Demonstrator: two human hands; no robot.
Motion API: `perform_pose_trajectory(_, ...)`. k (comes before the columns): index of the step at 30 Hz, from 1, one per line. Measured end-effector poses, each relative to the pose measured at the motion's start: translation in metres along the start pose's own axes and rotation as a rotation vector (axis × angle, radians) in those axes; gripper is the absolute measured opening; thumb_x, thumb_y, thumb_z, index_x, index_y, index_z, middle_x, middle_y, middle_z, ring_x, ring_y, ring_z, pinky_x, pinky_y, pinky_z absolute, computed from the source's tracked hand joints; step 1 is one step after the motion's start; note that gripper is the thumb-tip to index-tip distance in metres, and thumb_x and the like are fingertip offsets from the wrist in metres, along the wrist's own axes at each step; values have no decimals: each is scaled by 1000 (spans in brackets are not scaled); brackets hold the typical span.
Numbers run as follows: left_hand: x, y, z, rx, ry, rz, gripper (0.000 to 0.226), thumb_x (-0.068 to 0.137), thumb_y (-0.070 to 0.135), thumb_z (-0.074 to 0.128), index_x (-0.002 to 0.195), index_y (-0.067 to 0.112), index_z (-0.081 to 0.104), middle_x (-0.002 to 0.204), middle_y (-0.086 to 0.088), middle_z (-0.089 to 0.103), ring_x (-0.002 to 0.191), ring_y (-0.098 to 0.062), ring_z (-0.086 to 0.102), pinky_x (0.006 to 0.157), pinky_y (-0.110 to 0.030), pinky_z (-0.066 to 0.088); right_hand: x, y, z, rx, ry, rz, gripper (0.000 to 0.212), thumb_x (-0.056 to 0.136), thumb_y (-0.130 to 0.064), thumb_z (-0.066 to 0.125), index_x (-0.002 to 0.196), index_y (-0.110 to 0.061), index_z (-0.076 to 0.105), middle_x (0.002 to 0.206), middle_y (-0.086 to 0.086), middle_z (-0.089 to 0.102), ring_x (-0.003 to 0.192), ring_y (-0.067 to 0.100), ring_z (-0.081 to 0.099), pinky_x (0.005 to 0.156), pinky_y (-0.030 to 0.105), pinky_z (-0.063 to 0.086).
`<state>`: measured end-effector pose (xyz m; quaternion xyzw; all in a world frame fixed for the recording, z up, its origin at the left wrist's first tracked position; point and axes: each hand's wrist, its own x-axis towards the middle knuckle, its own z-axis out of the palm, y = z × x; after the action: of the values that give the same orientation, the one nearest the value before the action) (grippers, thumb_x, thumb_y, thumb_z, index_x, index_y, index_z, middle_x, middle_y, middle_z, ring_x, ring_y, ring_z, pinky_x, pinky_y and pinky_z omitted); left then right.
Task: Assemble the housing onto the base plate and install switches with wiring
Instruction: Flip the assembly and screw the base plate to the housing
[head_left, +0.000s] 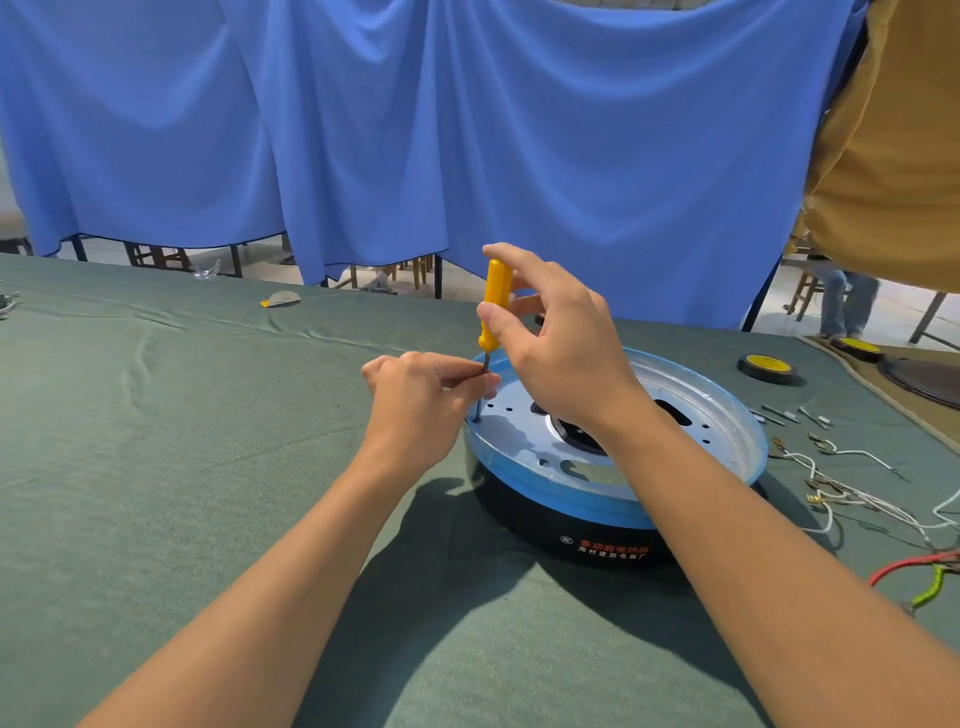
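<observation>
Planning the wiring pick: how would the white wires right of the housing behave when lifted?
Probably floppy: the white wires lie in loose curves on the green cloth. Likely to snag and drag neighbours, since several strands overlap.

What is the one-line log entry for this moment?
phase: screwing | right hand: grips yellow screwdriver, upright | left hand: pinches its shaft | tip: at base plate hole | black housing: under plate

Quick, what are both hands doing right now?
Left hand: pinching the screwdriver by its thin metal shaft.
Right hand: gripping its yellow handle.
</observation>
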<state>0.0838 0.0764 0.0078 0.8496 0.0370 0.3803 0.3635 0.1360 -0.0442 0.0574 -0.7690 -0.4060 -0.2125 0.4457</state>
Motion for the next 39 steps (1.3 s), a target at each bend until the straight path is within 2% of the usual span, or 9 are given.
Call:
perform_pose_trajectory(3, 0, -3, -1, -7, -64, 9, 15, 92, 20, 64, 91, 19, 79, 82, 14, 73, 90, -12, 68, 98, -54, 38, 0, -1, 0, 64, -26, 21, 43, 96, -14, 57, 137, -23, 51, 114, 2, 65, 105, 18, 62, 95, 29, 48)
perform_pose_trajectory(6, -1, -1, 1, 9, -45, 20, 14, 92, 22, 65, 93, 18, 79, 85, 12, 75, 91, -11, 68, 99, -53, 36, 1, -1, -1, 51, 14, 16, 37, 91, -17, 65, 127, -23, 58, 92, 1, 69, 85, 17, 67, 77, 13, 49)
perform_pose_trajectory(9, -2, -1, 2, 26, 20, 0, 15, 83, 27, 73, 94, 19, 79, 90, 5, 76, 90, -10, 66, 101, -49, 33, 1, 0, -2, 46, 45, 33, 33, 88, -26, 70, 119, -25, 61, 84, -3, 69, 78, 13, 66, 75, 19, 50)
perform_pose_trajectory(16, 1, -2, -2, 56, -102, 2, 18, 95, 21, 60, 94, 21, 78, 82, 17, 72, 93, -7, 66, 103, -47, 30, 0, -2, 0, 139, -3, 33, 44, 95, -12, 59, 137, -21, 53, 110, 4, 70, 99, 18, 67, 93, 33, 53)
perform_pose_trajectory(21, -2, -2, 1, -4, 9, -10, 13, 84, 23, 73, 92, 14, 79, 86, 0, 76, 88, -19, 68, 96, -53, 42, 2, 1, -3, 73, 49, 30, 29, 89, -21, 68, 118, -25, 62, 82, -1, 68, 74, 13, 66, 69, 10, 49)
perform_pose_trajectory(24, -1, 0, 0, 32, -14, 10, 11, 87, 22, 70, 89, 17, 80, 82, 4, 76, 85, -16, 68, 98, -52, 39, 1, 0, -3, 64, 44, 51, 32, 92, -24, 65, 123, -25, 60, 92, -2, 68, 82, 12, 65, 73, 9, 46)
perform_pose_trajectory(29, 1, -2, -3, 23, -114, -11, 17, 95, 19, 61, 96, 18, 78, 80, 17, 70, 90, -11, 68, 99, -52, 41, 0, -2, -2, 91, -38, 59, 45, 95, -10, 57, 137, -25, 51, 106, 3, 67, 98, 19, 66, 94, 37, 51)
perform_pose_trajectory(35, -1, 1, 1, 20, -21, -18, 16, 83, 28, 74, 92, 15, 79, 86, 2, 76, 83, -15, 69, 95, -53, 44, 0, -1, -1, 49, 7, 29, 35, 88, -21, 70, 120, -26, 57, 83, -3, 66, 79, 15, 66, 79, 31, 54)
perform_pose_trajectory(39, 1, 0, 0, 41, -35, 0, 13, 90, 22, 66, 91, 18, 79, 84, 7, 76, 89, -13, 68, 99, -52, 37, -2, -5, 1, 52, 5, -7, 37, 90, -19, 66, 125, -24, 55, 106, -5, 65, 95, 13, 64, 88, 35, 50)
